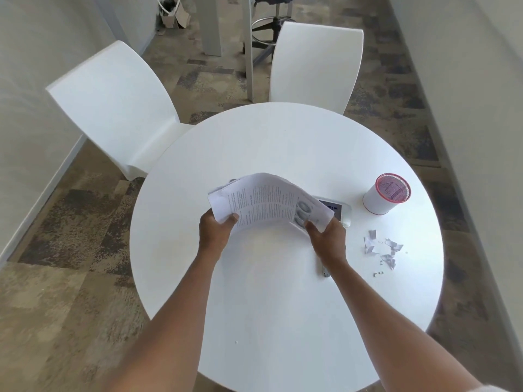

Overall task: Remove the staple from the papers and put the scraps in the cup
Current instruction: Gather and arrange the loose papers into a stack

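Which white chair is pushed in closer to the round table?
The right chair, standing straight behind the table's far edge. The left chair is turned at an angle, out to the side.

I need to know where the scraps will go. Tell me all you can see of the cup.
The cup is a white cylinder with a red band at its rim and another at its base; it looks like paper or card. Its inside shows pinkish red with faint markings. It stands upright on the round white table, toward the right edge. Nothing touches it but the table. I cannot tell if anything is inside. The torn scraps lie apart from it, nearer the person.
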`<state>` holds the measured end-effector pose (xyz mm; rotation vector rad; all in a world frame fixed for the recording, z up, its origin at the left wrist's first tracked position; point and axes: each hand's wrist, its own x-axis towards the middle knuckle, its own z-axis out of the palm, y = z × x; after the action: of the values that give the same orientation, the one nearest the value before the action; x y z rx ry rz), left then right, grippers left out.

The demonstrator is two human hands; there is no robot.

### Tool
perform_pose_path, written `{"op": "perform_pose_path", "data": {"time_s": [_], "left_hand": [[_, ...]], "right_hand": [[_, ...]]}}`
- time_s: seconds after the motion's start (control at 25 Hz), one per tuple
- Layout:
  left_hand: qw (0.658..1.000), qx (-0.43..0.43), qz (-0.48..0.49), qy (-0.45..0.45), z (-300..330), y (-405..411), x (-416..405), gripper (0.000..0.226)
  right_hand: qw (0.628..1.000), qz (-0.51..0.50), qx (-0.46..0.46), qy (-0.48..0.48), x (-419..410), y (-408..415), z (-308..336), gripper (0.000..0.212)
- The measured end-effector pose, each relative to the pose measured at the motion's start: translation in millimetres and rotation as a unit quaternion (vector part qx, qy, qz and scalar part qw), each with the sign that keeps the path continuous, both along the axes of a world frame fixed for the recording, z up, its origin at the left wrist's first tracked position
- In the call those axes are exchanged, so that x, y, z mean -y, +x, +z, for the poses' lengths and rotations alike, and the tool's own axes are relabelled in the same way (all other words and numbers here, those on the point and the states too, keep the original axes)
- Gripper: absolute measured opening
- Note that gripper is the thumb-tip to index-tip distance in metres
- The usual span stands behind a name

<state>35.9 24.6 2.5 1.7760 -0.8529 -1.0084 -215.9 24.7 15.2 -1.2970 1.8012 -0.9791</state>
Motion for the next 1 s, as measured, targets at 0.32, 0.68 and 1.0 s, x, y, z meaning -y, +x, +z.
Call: {"op": "perform_pose_path", "data": {"time_s": [0.32,0.68,1.0], "left_hand": [[1.000,0.012,0.017,-0.004,-10,-3,1,0.024],[1.000,-0.006,0.006,0.007,-21,-6,7,0.026],[0.991,-0.131,0.037,0.000,-26,2,17,0.042]], "right_hand": [[0.999,-0.031,0.009,0.018,-1,3,-4,0.026],[0.998,-0.036,0.000,0.056,1,0,-12,0.007],[0.995,-0.051,0.052,0.074,15,-12,-10,0.008]]}}
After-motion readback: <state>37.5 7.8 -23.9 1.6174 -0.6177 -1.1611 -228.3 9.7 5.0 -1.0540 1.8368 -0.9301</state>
